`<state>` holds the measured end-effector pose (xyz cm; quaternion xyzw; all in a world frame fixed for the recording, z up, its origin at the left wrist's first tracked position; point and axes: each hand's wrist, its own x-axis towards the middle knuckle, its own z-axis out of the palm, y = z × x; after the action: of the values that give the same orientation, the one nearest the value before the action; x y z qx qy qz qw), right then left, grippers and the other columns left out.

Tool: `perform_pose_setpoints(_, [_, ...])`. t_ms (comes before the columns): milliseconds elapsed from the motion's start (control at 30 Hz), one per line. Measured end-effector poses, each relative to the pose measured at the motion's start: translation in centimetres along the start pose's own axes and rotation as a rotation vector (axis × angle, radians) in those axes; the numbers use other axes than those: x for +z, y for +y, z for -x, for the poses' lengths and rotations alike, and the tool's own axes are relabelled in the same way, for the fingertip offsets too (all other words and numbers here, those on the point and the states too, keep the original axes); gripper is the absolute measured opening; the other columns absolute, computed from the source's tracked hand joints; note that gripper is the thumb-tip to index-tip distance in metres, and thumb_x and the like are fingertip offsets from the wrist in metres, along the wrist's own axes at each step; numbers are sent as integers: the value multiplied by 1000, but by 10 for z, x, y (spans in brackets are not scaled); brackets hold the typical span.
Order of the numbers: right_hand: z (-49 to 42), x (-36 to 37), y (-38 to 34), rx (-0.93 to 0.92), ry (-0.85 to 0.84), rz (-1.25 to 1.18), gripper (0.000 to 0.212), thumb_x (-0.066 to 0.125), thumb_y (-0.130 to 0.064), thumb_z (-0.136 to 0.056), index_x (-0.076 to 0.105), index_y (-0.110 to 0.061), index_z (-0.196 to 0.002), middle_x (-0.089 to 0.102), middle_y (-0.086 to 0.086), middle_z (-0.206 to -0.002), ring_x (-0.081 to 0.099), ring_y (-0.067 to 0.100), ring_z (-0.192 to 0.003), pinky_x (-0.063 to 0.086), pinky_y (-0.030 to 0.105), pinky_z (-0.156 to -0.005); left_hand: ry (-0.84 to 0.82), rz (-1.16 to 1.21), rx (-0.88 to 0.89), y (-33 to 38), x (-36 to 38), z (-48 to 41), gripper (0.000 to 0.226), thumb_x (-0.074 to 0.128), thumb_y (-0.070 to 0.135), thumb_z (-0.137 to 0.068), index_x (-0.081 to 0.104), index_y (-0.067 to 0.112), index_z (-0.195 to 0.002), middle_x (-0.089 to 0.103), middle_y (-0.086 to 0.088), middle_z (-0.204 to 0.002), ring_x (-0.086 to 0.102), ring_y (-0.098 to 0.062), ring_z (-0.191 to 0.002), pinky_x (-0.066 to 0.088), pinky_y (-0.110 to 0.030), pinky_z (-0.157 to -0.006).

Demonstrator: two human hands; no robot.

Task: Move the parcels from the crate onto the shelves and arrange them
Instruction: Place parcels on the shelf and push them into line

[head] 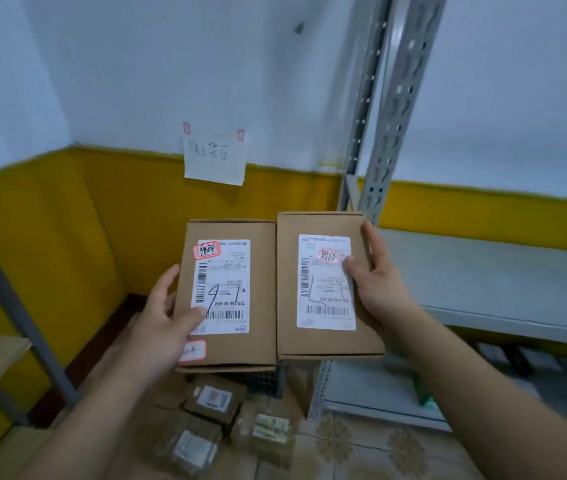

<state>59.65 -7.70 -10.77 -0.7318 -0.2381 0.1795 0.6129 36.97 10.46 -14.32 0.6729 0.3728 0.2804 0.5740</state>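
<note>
Cardboard seems stiff, light; beside the shelf my left hand edge-grips the left parcel, right hand the right parcel.

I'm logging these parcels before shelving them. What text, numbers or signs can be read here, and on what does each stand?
"780-250-06-864": printed, upside down, on the label of the left parcel.
"6-1", roughly: handwritten on that same label.
"待上架区", apparently: handwritten on the wall note.
Label of the right parcel, red stickers, parcels below: too blurred to read.
</note>
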Motion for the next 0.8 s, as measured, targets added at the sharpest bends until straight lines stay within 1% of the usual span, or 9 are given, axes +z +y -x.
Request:
perform_pose_setpoints(67, [19, -19, -7, 9, 65, -22, 68, 55, -25, -100, 19, -56, -149, 57, -1, -134, 68, 23, -106, 59, 50, -87, -71, -7, 68, 13, 10, 3, 70, 58, 8, -94, 27, 47, -144, 60, 23, -108, 65, -9, -95, 54, -28, -64])
perform_pose_setpoints(200, [59, -44, -14, 23, 213, -36, 72, 58, -18, -99, 19, -48, -151, 63, -4, -118, 73, 15, -87, 62, 36, -70, -214, -37, 175, 34, 22, 8, 66, 57, 10, -95, 30, 48, -142, 58, 26, -110, 65, -7, -99, 55, -37, -84])
perform_pose_setpoints(267, [80, -55, -14, 17, 295, -21, 70, 58, -17, -99, 20, -48, -149, 61, -10, -111, 72, 9, -82, 60, 27, -63, -284, -31, 190, 39, 33, 10, 65, 57, 11, -96, 30, 50, -141, 57, 27, -109, 64, -8, -99, 55, -37, -83])
perform_pose_setpoints(367, [112, -81, -8, 33, 438, 63, 72, 60, -21, -98, 20, -43, -154, 62, -7, -121, 68, 13, -97, 60, 39, -83, -390, -23, 201, 42, 60, 20, 63, 56, 12, -96, 32, 51, -138, 58, 22, -110, 64, -8, -97, 54, -29, -73])
perform_pose_setpoints(500, [147, -122, 2, 70, 560, 92, 73, 62, -22, -97, 21, -42, -154, 60, -9, -121, 65, 5, -94, 58, 33, -81, -495, -30, 204, 42, 103, 38, 64, 58, 12, -95, 33, 51, -140, 56, 24, -108, 64, -9, -97, 54, -39, -84])
perform_pose_setpoints(600, [173, -165, 7, 59, 651, 112, 73, 62, -19, -97, 22, -38, -155, 59, -17, -115, 60, -4, -89, 53, 19, -76, -585, -40, 234, 51, 145, 57, 62, 58, 11, -94, 35, 55, -132, 58, 21, -110, 65, -9, -96, 54, -34, -76])
perform_pose_setpoints(700, [196, -218, 13, 42, 750, 131, 74, 64, -20, -96, 24, -37, -155, 57, -12, -129, 61, 2, -101, 51, 31, -95, -630, -33, 262, 61, 195, 77, 63, 58, 7, -94, 38, 50, -135, 61, 19, -109, 67, -6, -88, 50, -26, -66])
perform_pose_setpoints(733, [205, -238, 15, 37, 779, 128, 73, 65, -20, -95, 25, -38, -155, 58, -13, -130, 61, 3, -103, 52, 32, -95, -644, -19, 261, 64, 213, 85, 63, 58, 6, -94, 38, 47, -137, 61, 20, -107, 68, -6, -85, 50, -25, -65])
perform_pose_setpoints(800, [222, -278, 20, 38, 815, 109, 71, 63, -20, -96, 27, -40, -153, 60, -18, -121, 62, -3, -96, 54, 23, -81, -674, -2, 251, 70, 250, 102, 62, 57, 4, -94, 38, 45, -138, 62, 17, -107, 69, -11, -82, 50, -26, -62])
